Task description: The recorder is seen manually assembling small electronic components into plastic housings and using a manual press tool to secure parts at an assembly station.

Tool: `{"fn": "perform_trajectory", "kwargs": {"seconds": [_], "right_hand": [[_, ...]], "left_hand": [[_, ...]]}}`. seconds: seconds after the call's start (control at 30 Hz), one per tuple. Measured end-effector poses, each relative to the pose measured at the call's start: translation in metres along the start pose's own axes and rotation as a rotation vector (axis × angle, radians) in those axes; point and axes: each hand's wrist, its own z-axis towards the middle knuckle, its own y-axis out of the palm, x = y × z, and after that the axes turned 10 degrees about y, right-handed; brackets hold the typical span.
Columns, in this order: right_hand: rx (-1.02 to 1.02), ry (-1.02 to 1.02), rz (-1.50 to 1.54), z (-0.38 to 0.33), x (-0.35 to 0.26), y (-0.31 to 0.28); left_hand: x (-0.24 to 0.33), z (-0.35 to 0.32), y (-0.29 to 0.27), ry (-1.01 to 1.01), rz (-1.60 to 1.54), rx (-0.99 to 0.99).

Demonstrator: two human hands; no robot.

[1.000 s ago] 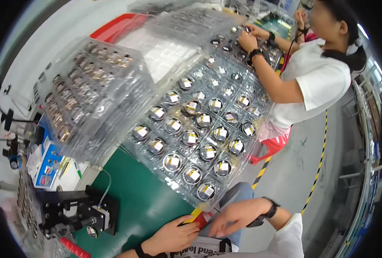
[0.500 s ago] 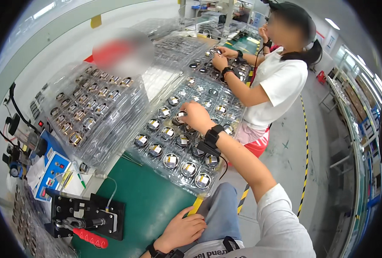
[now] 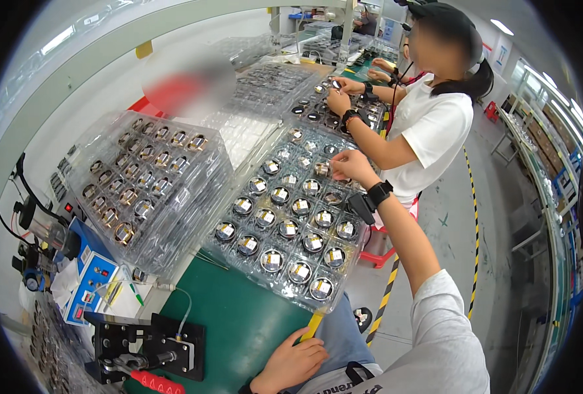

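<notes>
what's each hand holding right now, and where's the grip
The right hand pinches a small round metal part by its edge with the fingertips, over the clear tray. The left hand holds nothing; it rests at the green mat edge.
</notes>
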Motion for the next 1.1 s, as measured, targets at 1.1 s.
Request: {"fn": "perform_trajectory", "kwargs": {"seconds": [1.1], "right_hand": [[-0.075, -0.471, -0.023, -0.083, -0.054, 0.002]], "left_hand": [[0.000, 0.001, -0.013, 0.022, -0.118, 0.094]]}}
